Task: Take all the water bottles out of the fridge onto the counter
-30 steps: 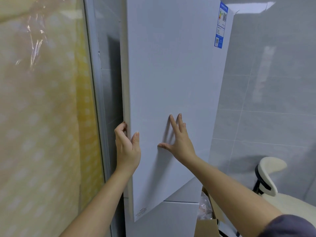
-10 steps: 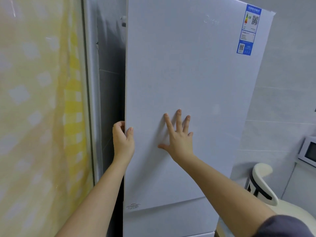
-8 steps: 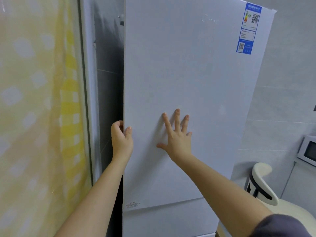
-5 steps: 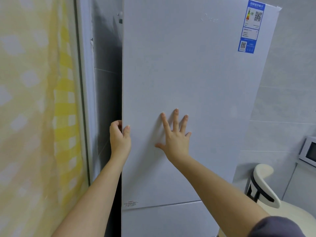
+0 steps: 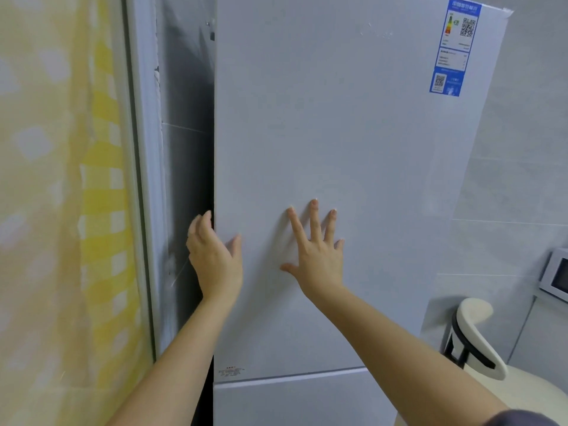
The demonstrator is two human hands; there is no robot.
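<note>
Neither hand grips anything. Fingers spread, the right hand [image 5: 319, 256] lies flat against the white upper fridge door [image 5: 353, 149], near its left edge. Beside it the left hand [image 5: 212, 256] sits loosely open at that door's left edge, thumb on the front face, fingertips by the dark gap. Both fridge doors look shut, hiding any water bottles. An energy label [image 5: 455, 47] marks the door's top right corner.

A yellow checked curtain [image 5: 101, 210] hangs left; a white chair [image 5: 473, 339] and microwave [image 5: 556, 275] sit right.
</note>
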